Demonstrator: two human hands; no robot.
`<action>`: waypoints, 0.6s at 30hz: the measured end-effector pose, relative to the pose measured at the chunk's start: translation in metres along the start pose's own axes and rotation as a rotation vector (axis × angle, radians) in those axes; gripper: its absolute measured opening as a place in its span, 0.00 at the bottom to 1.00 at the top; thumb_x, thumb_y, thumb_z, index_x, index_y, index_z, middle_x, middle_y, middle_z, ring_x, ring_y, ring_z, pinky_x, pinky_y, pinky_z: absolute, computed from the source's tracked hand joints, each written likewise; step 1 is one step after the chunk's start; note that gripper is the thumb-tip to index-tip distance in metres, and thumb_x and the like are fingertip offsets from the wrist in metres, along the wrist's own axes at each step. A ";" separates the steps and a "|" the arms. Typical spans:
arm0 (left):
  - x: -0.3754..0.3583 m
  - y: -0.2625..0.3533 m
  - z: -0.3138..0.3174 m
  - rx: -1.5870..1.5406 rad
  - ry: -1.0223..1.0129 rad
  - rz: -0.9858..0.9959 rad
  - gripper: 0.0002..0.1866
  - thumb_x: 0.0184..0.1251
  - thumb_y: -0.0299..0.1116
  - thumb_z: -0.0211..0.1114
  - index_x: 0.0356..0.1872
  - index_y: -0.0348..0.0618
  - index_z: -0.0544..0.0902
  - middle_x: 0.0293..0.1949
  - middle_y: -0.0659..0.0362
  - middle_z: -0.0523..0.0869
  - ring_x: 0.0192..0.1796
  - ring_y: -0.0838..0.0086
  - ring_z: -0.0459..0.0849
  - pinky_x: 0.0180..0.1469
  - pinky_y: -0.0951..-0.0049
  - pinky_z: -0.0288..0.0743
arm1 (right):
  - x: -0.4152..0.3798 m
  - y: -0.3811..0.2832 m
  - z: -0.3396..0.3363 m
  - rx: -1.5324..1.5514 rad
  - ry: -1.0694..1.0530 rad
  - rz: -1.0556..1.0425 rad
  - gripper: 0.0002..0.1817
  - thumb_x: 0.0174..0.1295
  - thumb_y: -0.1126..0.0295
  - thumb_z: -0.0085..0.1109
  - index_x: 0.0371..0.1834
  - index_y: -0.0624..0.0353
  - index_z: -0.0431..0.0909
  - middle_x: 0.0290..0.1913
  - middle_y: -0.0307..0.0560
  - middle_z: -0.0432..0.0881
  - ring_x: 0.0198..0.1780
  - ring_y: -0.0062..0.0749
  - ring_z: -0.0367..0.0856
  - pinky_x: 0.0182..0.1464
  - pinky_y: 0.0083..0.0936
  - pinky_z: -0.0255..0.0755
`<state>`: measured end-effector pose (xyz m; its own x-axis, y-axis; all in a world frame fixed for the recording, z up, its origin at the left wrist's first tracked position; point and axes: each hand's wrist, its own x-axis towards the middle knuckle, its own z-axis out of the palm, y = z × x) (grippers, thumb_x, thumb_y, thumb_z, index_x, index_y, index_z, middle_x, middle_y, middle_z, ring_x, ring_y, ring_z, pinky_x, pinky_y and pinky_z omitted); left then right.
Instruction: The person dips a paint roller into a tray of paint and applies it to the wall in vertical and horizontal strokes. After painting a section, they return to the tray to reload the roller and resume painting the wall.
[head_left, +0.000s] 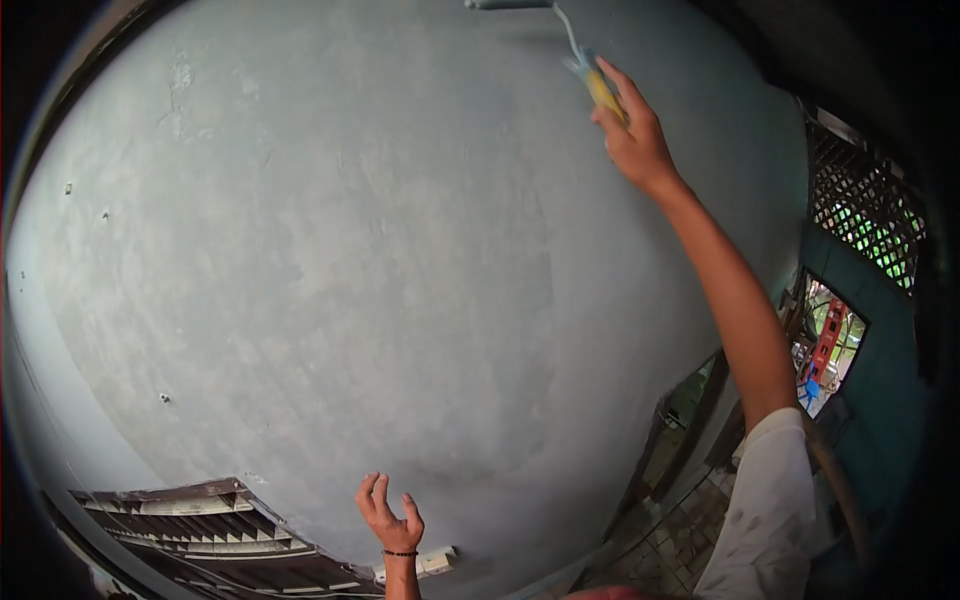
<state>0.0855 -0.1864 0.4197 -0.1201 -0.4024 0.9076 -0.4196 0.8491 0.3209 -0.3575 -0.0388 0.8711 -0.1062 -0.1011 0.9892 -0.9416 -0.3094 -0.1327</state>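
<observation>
High up, my right hand is wrapped round the yellow and blue handle of a paint roller. Its bent metal frame runs up to the roller sleeve, which is partly cut off by the top edge of the view. The sleeve lies at or very near the grey wall; contact cannot be made out. Low in the middle, my left hand is raised in front of the wall with fingers apart and slightly curled, holding nothing. A dark bracelet circles that wrist.
A louvred wooden opening is at the lower left, with a pale ledge-like piece near my left wrist. On the right are a doorway, a tiled floor, a lattice and a red ladder-like object beyond a window.
</observation>
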 end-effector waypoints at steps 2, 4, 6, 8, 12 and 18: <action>0.002 0.003 0.001 -0.037 -0.007 0.006 0.26 0.63 0.26 0.66 0.65 0.34 0.78 0.63 0.39 0.78 0.65 0.41 0.77 0.67 0.46 0.73 | 0.035 -0.003 0.009 -0.003 -0.007 0.011 0.31 0.75 0.70 0.52 0.82 0.45 0.68 0.43 0.45 0.85 0.44 0.29 0.83 0.53 0.32 0.79; -0.001 0.011 0.004 -0.095 -0.025 0.011 0.27 0.64 0.26 0.66 0.65 0.34 0.78 0.63 0.39 0.78 0.63 0.41 0.78 0.65 0.46 0.73 | 0.066 -0.004 0.016 0.003 0.003 0.050 0.31 0.74 0.68 0.53 0.81 0.45 0.68 0.44 0.46 0.86 0.44 0.32 0.84 0.53 0.33 0.79; -0.010 0.020 0.014 -0.167 -0.050 -0.018 0.22 0.64 0.26 0.66 0.61 0.34 0.81 0.52 0.44 0.85 0.54 0.48 0.83 0.58 0.53 0.76 | 0.097 -0.003 0.021 -0.028 0.036 0.046 0.31 0.74 0.67 0.53 0.82 0.43 0.68 0.43 0.45 0.87 0.41 0.30 0.84 0.50 0.31 0.79; -0.045 0.017 0.027 -0.296 -0.178 -0.100 0.20 0.64 0.27 0.68 0.57 0.35 0.83 0.47 0.48 0.87 0.49 0.50 0.85 0.53 0.55 0.79 | 0.122 -0.002 0.026 -0.088 0.069 0.036 0.31 0.77 0.66 0.51 0.84 0.43 0.66 0.48 0.47 0.84 0.43 0.31 0.81 0.49 0.30 0.77; -0.120 0.042 0.042 -0.399 -1.001 -0.639 0.33 0.76 0.60 0.65 0.73 0.53 0.78 0.73 0.42 0.78 0.75 0.53 0.76 0.78 0.55 0.65 | 0.157 -0.022 0.030 -0.153 0.039 0.101 0.31 0.81 0.63 0.48 0.86 0.49 0.60 0.78 0.60 0.74 0.77 0.53 0.73 0.76 0.40 0.67; -0.255 0.007 0.072 -0.538 -1.375 -0.523 0.32 0.79 0.53 0.63 0.76 0.46 0.72 0.67 0.36 0.82 0.65 0.46 0.84 0.67 0.46 0.76 | 0.193 -0.035 0.036 -0.249 0.013 0.126 0.30 0.82 0.66 0.46 0.86 0.48 0.60 0.69 0.56 0.82 0.58 0.44 0.84 0.60 0.38 0.77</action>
<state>0.0486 -0.1026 0.1708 -0.8928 -0.4175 -0.1688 -0.3536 0.4177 0.8370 -0.3339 -0.0814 1.0640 -0.2300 -0.1115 0.9668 -0.9701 -0.0533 -0.2369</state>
